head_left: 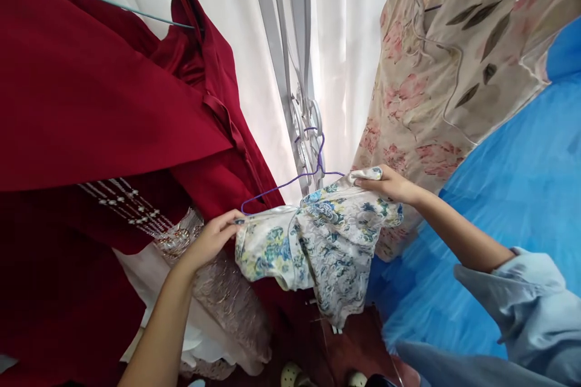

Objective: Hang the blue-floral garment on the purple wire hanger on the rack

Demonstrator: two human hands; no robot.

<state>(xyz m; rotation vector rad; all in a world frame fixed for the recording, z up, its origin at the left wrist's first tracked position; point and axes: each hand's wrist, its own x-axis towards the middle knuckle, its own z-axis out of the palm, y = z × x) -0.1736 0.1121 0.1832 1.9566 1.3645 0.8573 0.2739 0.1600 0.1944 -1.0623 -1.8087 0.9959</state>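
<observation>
A short white top (336, 242) with blue, green and yellow flowers hangs spread out in front of me. My left hand (216, 238) pinches its left shoulder edge between thumb and fingers. At the other shoulder, my right hand (394, 185) grips the cloth with the thumb on top. A purple wire hanger (275, 185) runs behind the top's upper edge; its left end shows bare beside my left hand, and the right end is hidden by the fabric. The hanger's hook hangs among white rings (313, 115) on a grey metal stand (290, 18).
Dark red garments (113, 84) hang at left, above a beaded, lace-covered dress (236, 302). On the right are a beige floral dress (399, 97) and a blue tulle skirt (494, 181). A white curtain (345, 48) hangs behind; pale clogs (290, 373) show on the reddish floor (354, 344).
</observation>
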